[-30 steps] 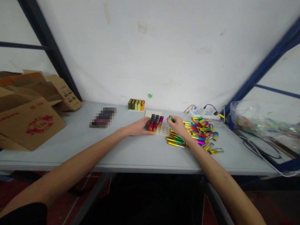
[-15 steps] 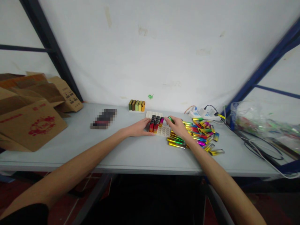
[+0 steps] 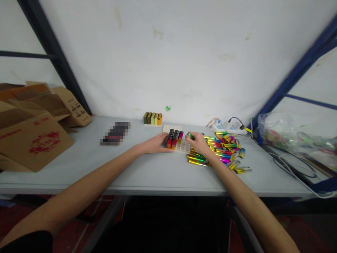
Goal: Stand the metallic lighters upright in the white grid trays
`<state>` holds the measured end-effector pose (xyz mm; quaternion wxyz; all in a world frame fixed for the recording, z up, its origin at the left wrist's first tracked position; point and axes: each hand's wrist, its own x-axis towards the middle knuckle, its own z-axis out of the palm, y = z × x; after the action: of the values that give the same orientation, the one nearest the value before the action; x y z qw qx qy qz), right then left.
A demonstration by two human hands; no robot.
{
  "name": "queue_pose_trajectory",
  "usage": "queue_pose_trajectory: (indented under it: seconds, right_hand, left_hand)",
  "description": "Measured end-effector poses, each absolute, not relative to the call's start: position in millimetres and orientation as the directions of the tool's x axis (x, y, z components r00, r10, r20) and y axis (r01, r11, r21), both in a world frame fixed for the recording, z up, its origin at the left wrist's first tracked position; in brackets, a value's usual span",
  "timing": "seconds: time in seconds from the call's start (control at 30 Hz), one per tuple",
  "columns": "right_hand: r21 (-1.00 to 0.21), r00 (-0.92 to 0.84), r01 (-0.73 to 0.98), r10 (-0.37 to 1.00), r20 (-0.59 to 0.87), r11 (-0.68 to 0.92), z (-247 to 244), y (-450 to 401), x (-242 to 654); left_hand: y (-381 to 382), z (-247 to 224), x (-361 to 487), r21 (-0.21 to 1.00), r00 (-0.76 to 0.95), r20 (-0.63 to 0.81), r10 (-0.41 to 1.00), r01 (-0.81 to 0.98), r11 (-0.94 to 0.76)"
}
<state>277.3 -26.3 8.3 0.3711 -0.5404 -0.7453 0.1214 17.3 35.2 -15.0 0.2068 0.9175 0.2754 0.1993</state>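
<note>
A green lighter (image 3: 191, 136) was pinched by the right hand (image 3: 199, 143) (left hand (image 3: 155, 143) spread wide beside red lighters (image 3: 169, 143)), tray (image 3: 184, 147) loading seemingly needing careful lowering.

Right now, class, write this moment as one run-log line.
left hand: at red lighters upright in white tray | right hand: holds green item | shiny pile: right of tray

Workshop by appearance: plain grey workbench (image 3: 147, 175) spanning mid-frame; cardboard cartons (image 3: 21, 151) at left; shiny coloured pieces (image 3: 222, 153) heaped right of centre; power strip (image 3: 235, 131) behind them; scuffed wall (image 3: 181, 66) above.
</note>
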Motion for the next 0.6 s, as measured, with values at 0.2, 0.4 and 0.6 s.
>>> queue_pose_trajectory:
  seconds: [0.2, 0.4, 0.6]
  right_hand:
    - [-0.574, -0.182, 0.698, 0.881, 0.436, 0.428, 8, -28, 276]
    - [-0.434, -0.260, 0.737, 0.810, 0.525, 0.518, 8, -23, 285]
    - [-0.433, -0.249, 0.777, 0.855, 0.455, 0.457, 6, -25, 286]
  left_hand:
    - [35, -15, 17, 0.506, 0.772, 0.248, 0.586, 0.412, -0.758]
    - [36, -16, 18, 0.508, 0.770, 0.261, 0.582, 0.403, -0.761]
    - [35, -15, 18, 0.512, 0.767, 0.247, 0.592, 0.415, -0.752]
